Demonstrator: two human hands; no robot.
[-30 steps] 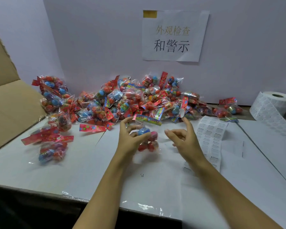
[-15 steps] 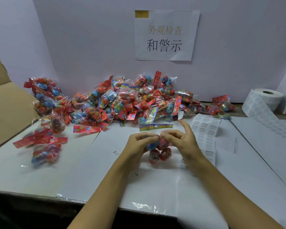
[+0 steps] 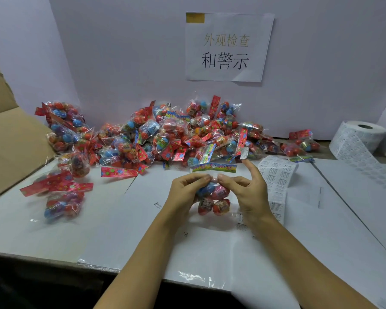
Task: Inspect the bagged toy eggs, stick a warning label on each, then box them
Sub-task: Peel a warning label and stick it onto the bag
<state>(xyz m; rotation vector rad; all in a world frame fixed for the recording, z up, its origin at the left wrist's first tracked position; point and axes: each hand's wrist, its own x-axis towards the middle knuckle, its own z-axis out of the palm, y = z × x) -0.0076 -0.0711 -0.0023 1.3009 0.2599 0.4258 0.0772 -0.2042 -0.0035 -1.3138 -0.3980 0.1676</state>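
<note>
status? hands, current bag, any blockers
Left hand and right hand both pinch one bag of toy eggs above the table. Warning label stuck on right index fingertip, not yet applied. Nothing in the way.

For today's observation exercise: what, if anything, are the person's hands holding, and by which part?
Both hands hold one bag of toy eggs: the left hand and right hand pinch its clear top, just below the header card.
</note>
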